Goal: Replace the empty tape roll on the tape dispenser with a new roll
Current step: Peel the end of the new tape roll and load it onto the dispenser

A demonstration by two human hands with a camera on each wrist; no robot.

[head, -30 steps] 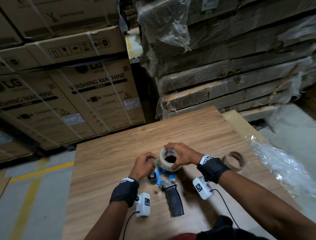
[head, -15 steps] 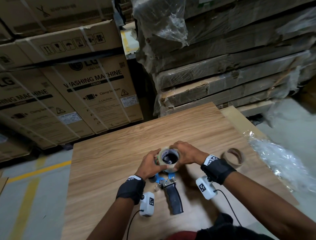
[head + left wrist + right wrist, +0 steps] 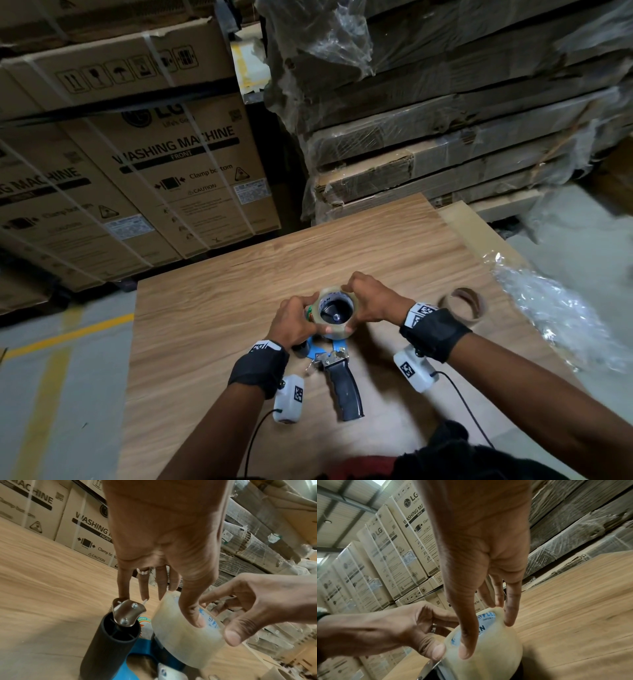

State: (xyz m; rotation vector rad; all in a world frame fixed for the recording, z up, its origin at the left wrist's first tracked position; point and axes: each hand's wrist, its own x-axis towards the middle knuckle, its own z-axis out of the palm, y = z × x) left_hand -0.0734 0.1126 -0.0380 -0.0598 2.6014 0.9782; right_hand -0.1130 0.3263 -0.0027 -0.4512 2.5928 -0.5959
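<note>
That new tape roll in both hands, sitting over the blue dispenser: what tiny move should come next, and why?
Probably press the new tape roll straight down onto the dispenser's hub. Both the left hand and the right hand grip its rim, the dark hub already shows through its core, and the roll appears to sit a little high. The empty cardboard core lies aside on the table.

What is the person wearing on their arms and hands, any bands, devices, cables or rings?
Both forearms are bare. Each wrist wears a black band with a white strip of black square markers, and under it a white camera pod with a square marker and a thin black cable. The left hand has a silver ring; the right hand shows none.
</note>
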